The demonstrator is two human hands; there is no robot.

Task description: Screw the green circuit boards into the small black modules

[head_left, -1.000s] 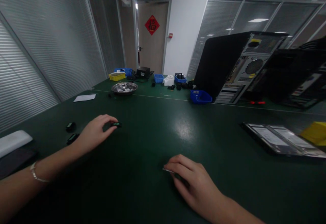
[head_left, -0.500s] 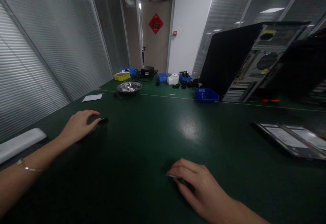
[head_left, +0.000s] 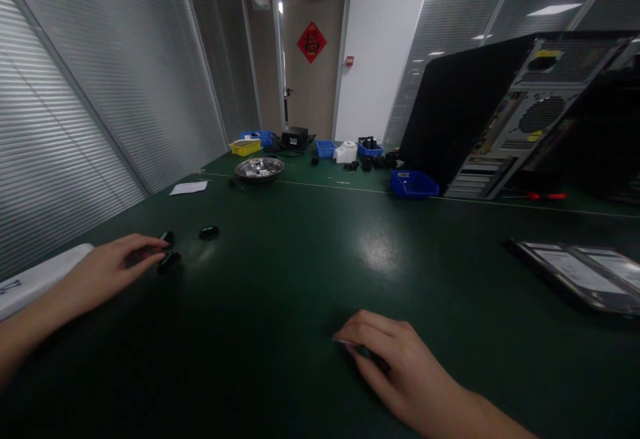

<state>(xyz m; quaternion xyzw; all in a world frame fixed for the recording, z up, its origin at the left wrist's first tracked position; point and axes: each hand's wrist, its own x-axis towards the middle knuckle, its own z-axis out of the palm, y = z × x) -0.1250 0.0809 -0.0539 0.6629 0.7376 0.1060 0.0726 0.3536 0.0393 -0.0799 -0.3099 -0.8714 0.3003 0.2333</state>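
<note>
My left hand (head_left: pixel 123 262) reaches over the left side of the green table, thumb and fingertips slightly apart. Its fingertips are at two small black rounded pieces, a farther one (head_left: pixel 167 238) and a nearer one (head_left: pixel 169 262); whether it touches them I cannot tell. To their right lies a similar black oval piece (head_left: pixel 209 232) with a greenish shine. Low in the middle, my right hand (head_left: pixel 387 356) rests near the tabletop with fingers curled together. A thin pale edge (head_left: pixel 344 342) sticks out at its fingertips; the rest of that thing is hidden.
A long white object (head_left: pixel 45 279) lies at the left edge. Farther back are a paper slip (head_left: pixel 189 188), a metal dish (head_left: pixel 260 168) and a blue bin (head_left: pixel 414 184). A tilted computer case (head_left: pixel 480 112) and drive-like flat units (head_left: pixel 580 272) occupy the right.
My left hand has moved left, away from the black oval piece, which stays on the table, to the two other black pieces. My right hand keeps its pose.
</note>
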